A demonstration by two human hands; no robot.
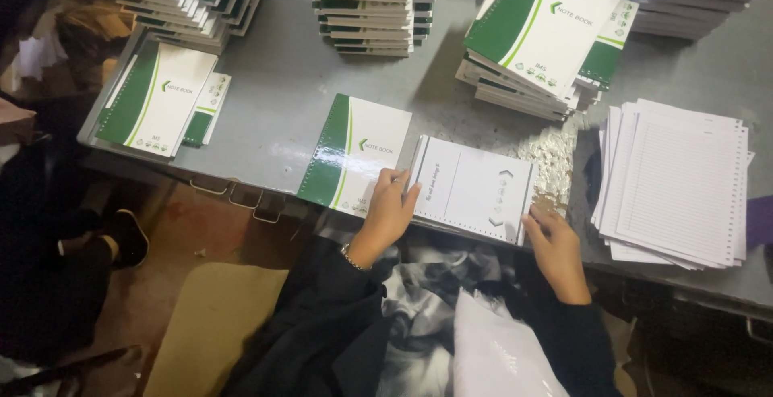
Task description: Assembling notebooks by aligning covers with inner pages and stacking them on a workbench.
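1. Punched white sheets [473,188], a thin stack with a row of holes along the near edge, lie flat at the front of the grey metal table [274,99], squared between a person's two hands.
2. Left hand [389,210] rests on the stack's left edge, fingers curled over it and lightly gripping, seemingly to hold the sheets aligned.
3. Right hand [551,240] presses the stack's near right corner, fingers bent down onto the paper rather than spread.
4. Just left of the stack lies a green-and-white notebook cover [354,154], close enough to be within easy reach.
5. Lined loose pages [676,184] sit fanned at the right; finished notebooks [541,35] are piled behind, with another pile [165,99] far left.
6. Dark sleeves and lap fill the foreground; the table's right side and rear stacks are cut off, and the glittery patch [551,163] beside the sheets is hard to identify.
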